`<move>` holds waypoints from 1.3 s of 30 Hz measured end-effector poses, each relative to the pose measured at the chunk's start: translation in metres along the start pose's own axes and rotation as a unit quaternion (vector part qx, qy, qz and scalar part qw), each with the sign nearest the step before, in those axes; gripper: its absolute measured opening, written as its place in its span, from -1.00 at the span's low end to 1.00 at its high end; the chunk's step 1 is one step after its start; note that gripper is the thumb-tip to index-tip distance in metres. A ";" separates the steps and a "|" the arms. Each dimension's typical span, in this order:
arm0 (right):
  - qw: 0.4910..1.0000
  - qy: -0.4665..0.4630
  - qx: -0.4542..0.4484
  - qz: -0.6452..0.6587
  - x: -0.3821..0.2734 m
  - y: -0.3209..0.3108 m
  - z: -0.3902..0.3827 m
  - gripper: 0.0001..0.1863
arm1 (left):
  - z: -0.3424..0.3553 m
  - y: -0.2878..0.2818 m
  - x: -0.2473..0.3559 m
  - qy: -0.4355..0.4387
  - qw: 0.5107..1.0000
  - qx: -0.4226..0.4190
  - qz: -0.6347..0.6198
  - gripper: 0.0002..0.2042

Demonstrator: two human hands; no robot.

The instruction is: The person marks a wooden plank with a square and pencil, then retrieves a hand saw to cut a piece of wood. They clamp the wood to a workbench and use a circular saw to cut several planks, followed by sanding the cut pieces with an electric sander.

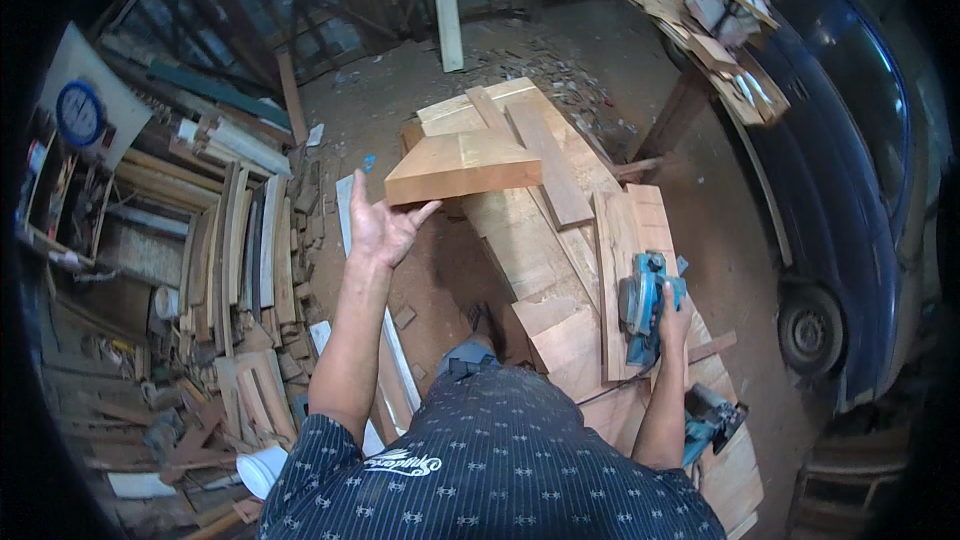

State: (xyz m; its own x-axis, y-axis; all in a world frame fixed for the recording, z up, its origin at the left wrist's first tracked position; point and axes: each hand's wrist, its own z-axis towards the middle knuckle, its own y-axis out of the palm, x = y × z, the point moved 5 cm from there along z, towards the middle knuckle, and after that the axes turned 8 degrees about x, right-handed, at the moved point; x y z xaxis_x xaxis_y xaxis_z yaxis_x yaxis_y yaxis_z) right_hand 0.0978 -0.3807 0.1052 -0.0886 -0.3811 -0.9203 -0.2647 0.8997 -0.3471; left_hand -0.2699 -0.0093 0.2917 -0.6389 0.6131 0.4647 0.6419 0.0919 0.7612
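My left hand (385, 230) is out in front, palm up. Its fingers go under the near end of a thick wooden board (462, 178), and its thumb sticks out to the left. The board is raised, its end face toward me; the fingertips beneath it are hidden. My right hand (674, 318) is closed round the handle of a teal electric planer (648, 290). The planer sits on a brown plank (612, 240) lying on the wood-covered workbench (730, 470). Behind my right forearm lies a second teal power tool (712, 420).
Loose boards (545, 165) overlap along the bench. Stacked timber (240, 240) and offcuts fill the left side. A dark blue car (850, 160) stands at the right, near a stand piled with wood pieces (710, 50). A pale plank (449, 30) stands upright at the back.
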 end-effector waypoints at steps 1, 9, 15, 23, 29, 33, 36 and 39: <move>1.000 0.007 0.000 -0.001 -0.003 -0.002 -0.002 -0.52 | 0.002 0.002 0.004 0.009 1.000 -0.016 0.013 -0.10; 0.996 0.069 -0.051 0.039 -0.007 -0.002 -0.003 -0.50 | 0.006 -0.069 -0.041 -0.081 0.973 -0.014 0.214 -0.34; 0.995 0.072 -0.036 0.065 0.003 -0.027 -0.057 -0.43 | -0.002 -0.213 -0.191 -0.193 0.914 0.103 0.341 -0.38; 0.986 0.052 -0.156 0.000 -0.026 -0.014 -0.148 -0.58 | 0.033 -0.267 -0.281 -0.014 0.750 0.065 0.659 -0.61; 0.960 0.061 -0.267 -0.053 -0.002 0.049 -0.192 -0.61 | 0.064 -0.400 -0.245 0.008 0.814 0.162 0.557 -0.51; 0.949 0.016 -0.314 -0.015 0.028 0.083 -0.207 -0.61 | 0.064 -0.478 -0.164 0.008 0.742 0.226 0.631 -0.50; 0.943 0.060 -0.325 0.031 0.030 0.110 -0.213 -0.64 | 0.045 -0.491 -0.134 -0.007 0.721 0.339 0.605 -0.51; 0.944 0.047 -0.324 0.047 0.026 0.135 -0.210 -0.65 | 0.030 -0.507 -0.111 -0.050 0.697 0.393 0.598 -0.53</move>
State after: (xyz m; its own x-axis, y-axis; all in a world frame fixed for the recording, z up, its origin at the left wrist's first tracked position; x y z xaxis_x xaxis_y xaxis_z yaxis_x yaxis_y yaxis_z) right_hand -0.1420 -0.3136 0.0721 -0.2178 -0.3496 -0.9112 -0.7802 0.6233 -0.0527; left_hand -0.5118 -0.1002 -0.1592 0.5603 0.6679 0.4899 0.7485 -0.1551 -0.6447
